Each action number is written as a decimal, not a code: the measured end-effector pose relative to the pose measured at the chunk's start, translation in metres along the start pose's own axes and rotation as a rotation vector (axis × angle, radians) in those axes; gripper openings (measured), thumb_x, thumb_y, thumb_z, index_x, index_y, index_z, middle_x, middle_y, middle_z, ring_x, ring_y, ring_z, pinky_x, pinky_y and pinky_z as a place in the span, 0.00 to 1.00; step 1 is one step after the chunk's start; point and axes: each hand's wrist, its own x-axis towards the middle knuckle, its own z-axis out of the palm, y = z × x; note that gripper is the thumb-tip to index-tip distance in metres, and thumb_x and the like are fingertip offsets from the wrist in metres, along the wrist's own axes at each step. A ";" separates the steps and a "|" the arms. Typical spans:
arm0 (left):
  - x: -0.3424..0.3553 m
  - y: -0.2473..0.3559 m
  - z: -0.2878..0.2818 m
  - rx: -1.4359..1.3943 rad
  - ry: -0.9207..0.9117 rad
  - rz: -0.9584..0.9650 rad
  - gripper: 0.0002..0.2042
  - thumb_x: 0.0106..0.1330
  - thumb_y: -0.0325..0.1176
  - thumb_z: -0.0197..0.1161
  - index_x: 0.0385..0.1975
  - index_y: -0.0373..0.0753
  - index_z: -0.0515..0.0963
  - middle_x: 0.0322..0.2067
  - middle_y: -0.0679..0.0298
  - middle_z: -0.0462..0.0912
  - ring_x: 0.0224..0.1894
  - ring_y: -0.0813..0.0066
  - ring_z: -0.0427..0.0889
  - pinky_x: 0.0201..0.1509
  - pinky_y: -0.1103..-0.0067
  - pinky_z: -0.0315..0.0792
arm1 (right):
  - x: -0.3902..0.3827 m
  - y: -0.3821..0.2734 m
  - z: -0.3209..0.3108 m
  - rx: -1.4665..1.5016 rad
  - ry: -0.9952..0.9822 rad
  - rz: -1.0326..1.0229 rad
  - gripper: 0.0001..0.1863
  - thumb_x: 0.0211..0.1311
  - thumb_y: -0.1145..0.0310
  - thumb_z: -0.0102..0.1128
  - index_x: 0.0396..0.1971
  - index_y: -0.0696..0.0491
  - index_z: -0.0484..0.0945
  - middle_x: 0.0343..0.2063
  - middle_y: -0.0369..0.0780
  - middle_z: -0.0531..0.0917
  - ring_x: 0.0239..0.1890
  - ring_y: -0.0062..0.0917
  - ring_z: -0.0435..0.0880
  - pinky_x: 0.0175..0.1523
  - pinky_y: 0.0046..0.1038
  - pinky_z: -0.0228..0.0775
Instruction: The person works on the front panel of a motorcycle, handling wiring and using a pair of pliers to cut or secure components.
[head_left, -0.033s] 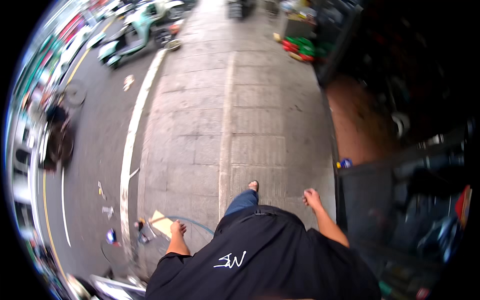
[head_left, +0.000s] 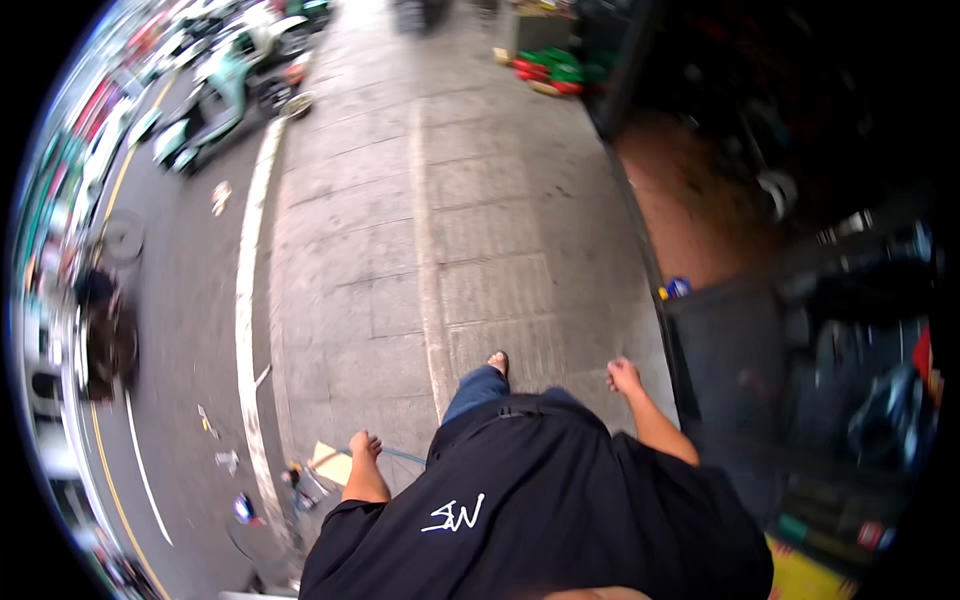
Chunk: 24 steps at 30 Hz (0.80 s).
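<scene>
My left hand [head_left: 365, 446] hangs at my side with loosely bent fingers apart, holding nothing visible; it appears just above a thin blue hose [head_left: 405, 456] and a pale cardboard sheet [head_left: 333, 465] on the ground. My right hand [head_left: 621, 374] hangs forward with curled fingers; whatever is inside, if anything, is hidden. Between them are my black shirt [head_left: 540, 500], jeans [head_left: 467, 392] and one sandalled foot [head_left: 498, 363] on the paved sidewalk [head_left: 350, 230].
Parked scooters [head_left: 215, 95] and a dark bicycle-like vehicle [head_left: 108, 340], partly blurred, line the road at left. A white curb [head_left: 250, 300] borders the sidewalk. At right are a dark doorway [head_left: 690, 210] and glass front [head_left: 730, 370]; red and green items [head_left: 550, 70] lie farther ahead.
The view has tilted slightly, shifting the far sidewalk and scooters leftward. Both my hands appear a little higher in the picture, the left also slightly farther right.
</scene>
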 end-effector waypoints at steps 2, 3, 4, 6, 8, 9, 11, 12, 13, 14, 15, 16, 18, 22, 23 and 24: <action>0.012 0.131 0.090 0.063 -0.427 0.118 0.08 0.68 0.38 0.54 0.30 0.44 0.64 0.20 0.65 0.69 0.15 0.73 0.68 0.14 0.78 0.60 | 0.025 -0.017 -0.001 0.191 0.099 0.171 0.13 0.65 0.67 0.56 0.44 0.59 0.75 0.25 0.38 0.79 0.20 0.20 0.76 0.18 0.22 0.67; -0.014 0.169 0.174 0.124 -0.365 0.336 0.08 0.67 0.40 0.55 0.35 0.43 0.69 0.25 0.63 0.76 0.20 0.72 0.74 0.18 0.78 0.65 | 0.020 -0.021 -0.012 0.260 0.170 0.292 0.14 0.65 0.67 0.56 0.45 0.59 0.74 0.24 0.38 0.79 0.19 0.20 0.76 0.18 0.22 0.67; -0.056 0.203 0.262 0.214 -0.553 0.505 0.13 0.67 0.40 0.56 0.44 0.40 0.73 0.32 0.62 0.81 0.26 0.72 0.78 0.25 0.79 0.69 | 0.012 -0.010 -0.034 0.307 0.245 0.352 0.15 0.65 0.67 0.55 0.47 0.59 0.73 0.25 0.39 0.79 0.19 0.20 0.75 0.17 0.22 0.66; -0.158 0.267 0.405 0.431 -0.904 0.699 0.18 0.68 0.40 0.58 0.53 0.37 0.75 0.39 0.63 0.83 0.38 0.75 0.81 0.39 0.83 0.71 | -0.002 0.016 -0.050 0.373 0.326 0.435 0.18 0.65 0.68 0.55 0.53 0.58 0.70 0.24 0.39 0.80 0.19 0.21 0.76 0.17 0.24 0.66; -0.267 0.311 0.511 0.541 -1.103 0.943 0.20 0.70 0.41 0.57 0.58 0.37 0.73 0.43 0.61 0.83 0.44 0.75 0.81 0.48 0.81 0.71 | 0.014 0.021 -0.062 0.391 0.347 0.529 0.19 0.64 0.68 0.56 0.53 0.58 0.70 0.24 0.40 0.80 0.19 0.22 0.77 0.17 0.25 0.66; -0.312 0.331 0.552 0.565 -1.207 1.049 0.21 0.71 0.42 0.57 0.59 0.37 0.72 0.44 0.60 0.83 0.46 0.74 0.81 0.51 0.79 0.72 | 0.030 0.022 -0.064 0.392 0.348 0.568 0.19 0.63 0.68 0.56 0.53 0.57 0.71 0.23 0.40 0.80 0.19 0.23 0.77 0.17 0.26 0.66; -0.395 0.333 0.617 0.576 -1.308 1.059 0.22 0.72 0.42 0.56 0.60 0.36 0.71 0.48 0.57 0.82 0.50 0.70 0.80 0.56 0.74 0.71 | 0.067 0.025 -0.066 0.487 0.426 0.570 0.17 0.61 0.67 0.58 0.48 0.57 0.73 0.21 0.41 0.79 0.17 0.25 0.77 0.17 0.29 0.66; -0.421 0.331 0.638 0.547 -1.343 1.029 0.23 0.72 0.42 0.55 0.61 0.35 0.70 0.50 0.56 0.81 0.52 0.68 0.80 0.58 0.73 0.71 | 0.100 -0.001 -0.069 0.528 0.443 0.538 0.14 0.60 0.67 0.59 0.44 0.56 0.74 0.20 0.41 0.79 0.15 0.25 0.76 0.17 0.30 0.65; -0.438 0.323 0.659 0.529 -1.373 0.994 0.23 0.72 0.42 0.54 0.62 0.35 0.69 0.51 0.54 0.80 0.54 0.66 0.79 0.61 0.71 0.70 | 0.129 -0.025 -0.070 0.485 0.447 0.500 0.09 0.61 0.65 0.57 0.32 0.56 0.75 0.17 0.39 0.78 0.14 0.25 0.74 0.19 0.31 0.64; -0.437 0.319 0.678 0.472 -1.398 0.852 0.24 0.74 0.43 0.52 0.62 0.33 0.67 0.53 0.52 0.78 0.55 0.63 0.78 0.61 0.70 0.70 | 0.158 -0.065 -0.079 0.282 0.335 0.308 0.12 0.63 0.62 0.55 0.25 0.55 0.74 0.15 0.39 0.77 0.12 0.25 0.72 0.19 0.31 0.64; -0.436 0.314 0.694 0.442 -1.535 0.674 0.28 0.74 0.47 0.49 0.66 0.33 0.61 0.60 0.50 0.71 0.61 0.60 0.72 0.67 0.68 0.64 | 0.182 -0.118 -0.092 0.098 0.275 0.135 0.14 0.64 0.60 0.54 0.27 0.57 0.75 0.17 0.41 0.79 0.15 0.29 0.76 0.24 0.32 0.68; -0.437 0.305 0.705 0.486 -1.577 0.524 0.30 0.74 0.49 0.47 0.67 0.33 0.58 0.63 0.50 0.68 0.64 0.60 0.68 0.70 0.67 0.59 | 0.197 -0.181 -0.094 0.033 0.365 -0.044 0.15 0.64 0.58 0.56 0.32 0.57 0.77 0.23 0.43 0.81 0.24 0.34 0.80 0.31 0.34 0.72; -0.449 0.286 0.753 0.515 -1.656 0.270 0.34 0.74 0.54 0.45 0.70 0.34 0.53 0.67 0.51 0.61 0.69 0.59 0.61 0.74 0.65 0.49 | 0.229 -0.313 -0.120 0.073 0.401 -0.376 0.14 0.61 0.59 0.59 0.36 0.55 0.77 0.30 0.42 0.80 0.31 0.35 0.79 0.39 0.36 0.70; -0.500 0.272 0.832 0.571 -1.685 -0.151 0.30 0.72 0.57 0.44 0.62 0.37 0.66 0.60 0.56 0.71 0.62 0.62 0.68 0.69 0.68 0.58 | 0.247 -0.508 -0.171 -0.033 0.461 -1.104 0.18 0.55 0.60 0.64 0.45 0.51 0.78 0.45 0.41 0.79 0.46 0.37 0.77 0.55 0.39 0.65; -0.505 0.267 0.856 0.517 -1.817 -0.123 0.24 0.74 0.50 0.43 0.59 0.38 0.68 0.56 0.58 0.74 0.60 0.64 0.70 0.64 0.69 0.65 | 0.257 -0.537 -0.178 -0.113 0.478 -1.216 0.20 0.54 0.61 0.65 0.47 0.51 0.78 0.48 0.41 0.79 0.50 0.37 0.77 0.59 0.40 0.64; -0.524 0.245 0.885 0.621 -2.007 0.234 0.18 0.75 0.42 0.41 0.56 0.40 0.69 0.53 0.61 0.75 0.58 0.67 0.72 0.61 0.73 0.68 | 0.276 -0.547 -0.186 -0.205 0.523 -1.254 0.21 0.56 0.57 0.63 0.47 0.50 0.78 0.50 0.41 0.78 0.51 0.39 0.75 0.61 0.41 0.63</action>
